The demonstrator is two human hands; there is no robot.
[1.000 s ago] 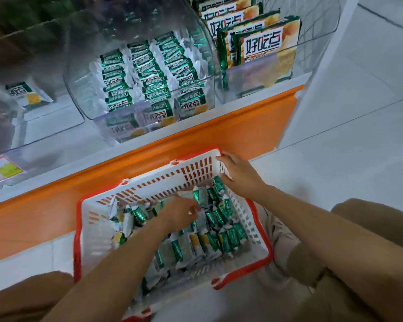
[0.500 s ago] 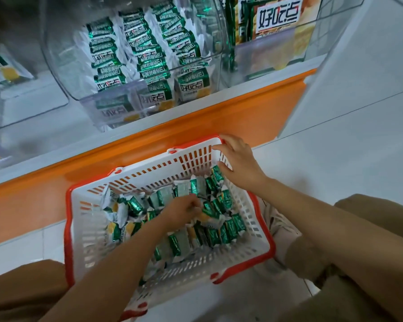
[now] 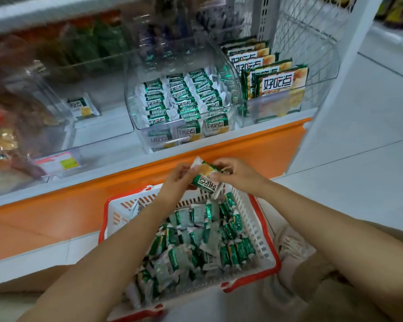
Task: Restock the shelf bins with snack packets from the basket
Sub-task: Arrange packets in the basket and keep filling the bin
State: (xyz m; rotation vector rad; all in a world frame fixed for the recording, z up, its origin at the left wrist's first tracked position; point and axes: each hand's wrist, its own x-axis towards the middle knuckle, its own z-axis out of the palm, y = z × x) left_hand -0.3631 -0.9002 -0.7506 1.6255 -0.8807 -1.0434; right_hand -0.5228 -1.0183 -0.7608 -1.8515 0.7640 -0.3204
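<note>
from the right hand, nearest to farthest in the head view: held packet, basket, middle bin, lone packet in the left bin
1. held packet: pinched by the right hand itself, with the left hand on its other end.
2. basket: just below the hand.
3. middle bin: above and ahead, a little to the left.
4. lone packet: farthest, well off to the left.

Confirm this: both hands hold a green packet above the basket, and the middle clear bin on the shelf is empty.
Not empty: the head view shows the middle clear bin holding rows of packets. The left hand and right hand do hold a green packet above the basket.
</note>
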